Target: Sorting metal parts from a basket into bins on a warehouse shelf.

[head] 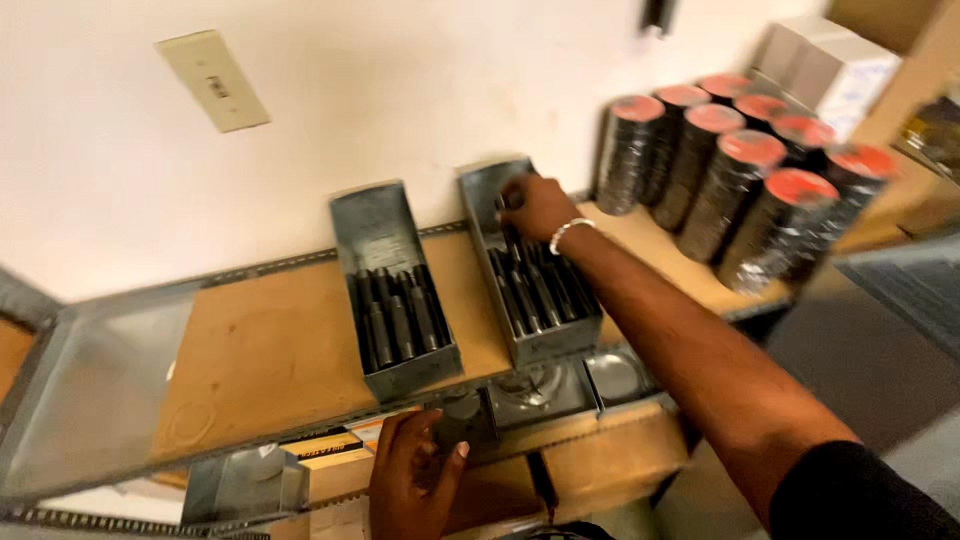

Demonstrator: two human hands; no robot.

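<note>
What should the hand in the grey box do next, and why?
Probably lift out or set down one dark rod. The right hand is already reaching into the back of the right-hand grey metal box, its fingers among the dark rods there. The left hand holds a small dark piece below the shelf edge. Blur hides its grip.

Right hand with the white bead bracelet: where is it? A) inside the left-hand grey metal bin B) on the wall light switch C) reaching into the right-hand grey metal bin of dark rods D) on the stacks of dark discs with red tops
C: the right hand reaches into the far end of the right-hand grey metal bin, over its dark rods.
</note>
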